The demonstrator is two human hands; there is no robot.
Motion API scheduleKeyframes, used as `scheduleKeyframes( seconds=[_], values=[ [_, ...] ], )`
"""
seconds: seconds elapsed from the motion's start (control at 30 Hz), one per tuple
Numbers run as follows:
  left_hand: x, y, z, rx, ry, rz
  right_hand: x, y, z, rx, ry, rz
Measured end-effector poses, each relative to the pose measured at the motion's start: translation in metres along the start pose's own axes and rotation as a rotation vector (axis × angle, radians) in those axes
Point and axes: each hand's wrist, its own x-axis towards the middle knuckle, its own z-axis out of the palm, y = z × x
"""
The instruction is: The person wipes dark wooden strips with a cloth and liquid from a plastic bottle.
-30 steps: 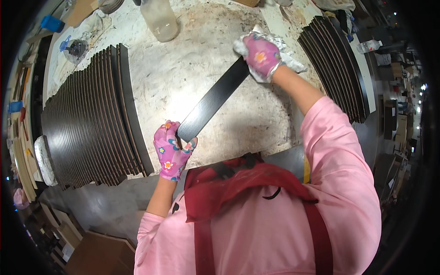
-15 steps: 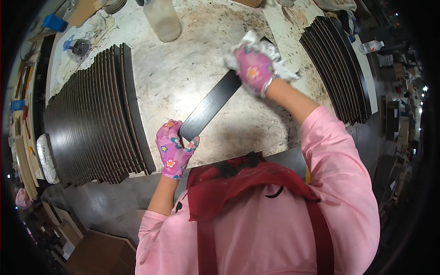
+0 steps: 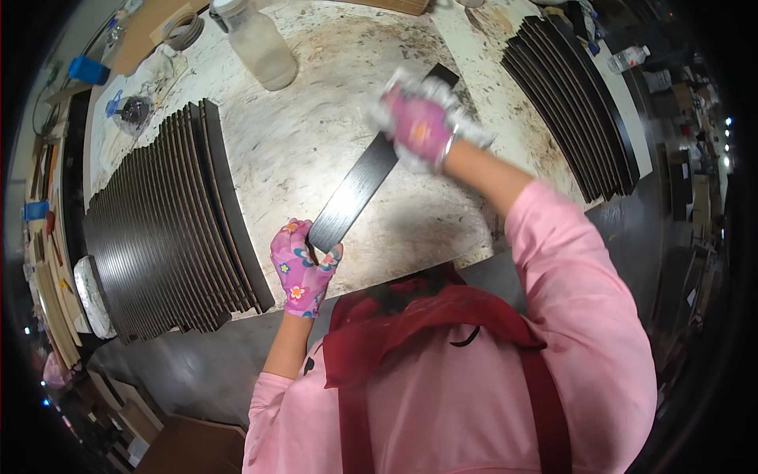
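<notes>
Two gloved hands [image 3: 303, 267] on dark strip [image 3: 357, 192]

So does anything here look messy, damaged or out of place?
Only the tabletop: it is stained and scuffed all over. The dark strips sit in neat stacks at left and right, and the bottle stands upright. Nothing looks spilled.

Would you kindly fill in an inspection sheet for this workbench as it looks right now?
Surface: pale worktable, heavily stained and scuffed.
Job's things: one dark strip lying diagonally; a white cloth pressed on its far part.
Clutter: fanned row of dark strips on the left; second row on the right; clear plastic bottle; tape roll.
Grippers: left hand, flowered glove, pinches the strip's near end; right hand, gloved and blurred, holds the cloth.
Cables: nothing seen.
Surroundings: cardboard box on the floor; dim shop clutter at the rim.
</notes>
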Motion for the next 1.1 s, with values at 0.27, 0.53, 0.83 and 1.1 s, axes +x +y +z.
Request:
scheduleKeyframes(
  seconds=[0.27, 0.53, 0.83, 1.1],
  values=[
    [0.001, 0.008, -0.003, 0.029, -0.033, 0.022, 0.029, 0.104, -0.123, -0.106, 0.206, 0.29],
    [0.019, 0.031, -0.022, -0.331, -0.371, -0.172, -0.01, 0.102, -0.151, 1.061, 0.466, 0.0],
    [-0.023, -0.002, -0.03, -2.012, -0.661, -1.17, -0.094, -0.134, -0.008, 0.117, -0.451, -0.592],
    [-0.037, -0.014, -0.03, -2.055, -0.665, -1.27, 0.084, 0.095, -0.041, -0.147, 0.379, 0.059]
  ],
)
